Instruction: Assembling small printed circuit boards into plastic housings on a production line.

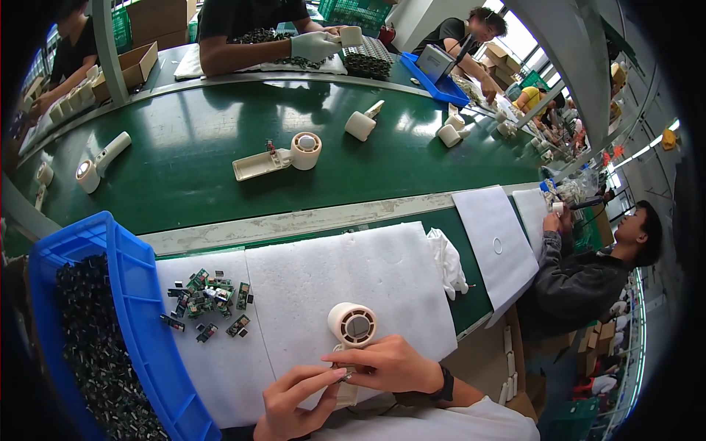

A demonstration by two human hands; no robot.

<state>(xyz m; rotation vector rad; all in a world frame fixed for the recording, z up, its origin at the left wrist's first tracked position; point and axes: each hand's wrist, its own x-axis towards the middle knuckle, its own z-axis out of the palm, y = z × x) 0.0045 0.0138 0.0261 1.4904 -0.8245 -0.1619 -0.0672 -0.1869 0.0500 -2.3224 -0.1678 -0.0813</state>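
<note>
A cream handheld fan point(351, 325) lies on the white foam sheet in front of me, its round slotted head pointing away and its handle toward me. My left hand point(301, 400) is closed at the handle from the left. My right hand point(397, 365) grips near the neck from the right, a dark band on its wrist. The fingertips of both hands meet over the handle, pinching at a tiny piece mostly hidden by the fingers. To the left, a loose pile of small green circuit boards point(209, 294) rests on the foam.
A blue bin point(136, 309) full of small dark parts stands at the left. Beyond the foam sheet point(316, 268) runs a green conveyor point(198, 195) carrying several cream fans point(305, 151). A crumpled white bag point(445, 261) lies right of the foam. Co-workers sit across and at the right.
</note>
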